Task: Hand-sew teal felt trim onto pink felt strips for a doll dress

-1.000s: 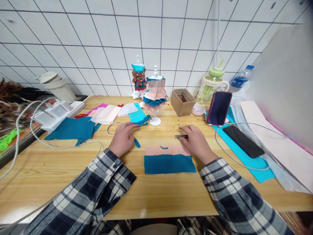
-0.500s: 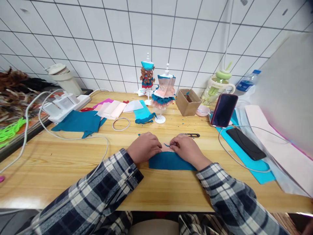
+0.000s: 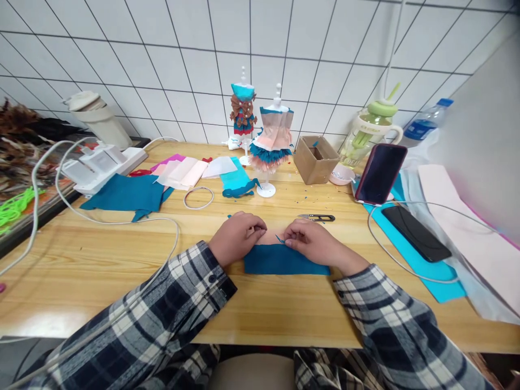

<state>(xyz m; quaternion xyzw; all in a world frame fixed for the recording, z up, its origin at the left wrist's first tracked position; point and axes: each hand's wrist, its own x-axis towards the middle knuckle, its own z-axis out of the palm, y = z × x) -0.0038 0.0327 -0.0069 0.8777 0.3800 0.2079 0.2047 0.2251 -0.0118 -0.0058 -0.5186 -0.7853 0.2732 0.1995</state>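
Observation:
A flat teal piece of crepe-like paper (image 3: 284, 261) lies on the table in front of me, with a pale pink piece (image 3: 271, 236) along its far edge. My left hand (image 3: 239, 235) is closed at the left side of the pink piece, thumb and forefinger pinched on it. Between the thumb and fingers of my right hand (image 3: 313, 241) is a thin teal paper scrap (image 3: 279, 239), held over the pink piece. Just beyond the right hand lie black-handled thread snips (image 3: 319, 218).
Two small dress forms in paper dresses, a nearer one (image 3: 277, 130) and a farther one (image 3: 242, 111), stand behind. Right of them are a cardboard box (image 3: 316, 165), a pink bowl (image 3: 342, 174) and phones (image 3: 416, 233). Left are teal paper (image 3: 122, 194), a bracelet-like ring (image 3: 199, 198) and a cable (image 3: 174, 238).
The view has shifted slightly. My right hand has drawn a little to the right, away from the left, with the teal scrap still pinched. The snips show more fully.

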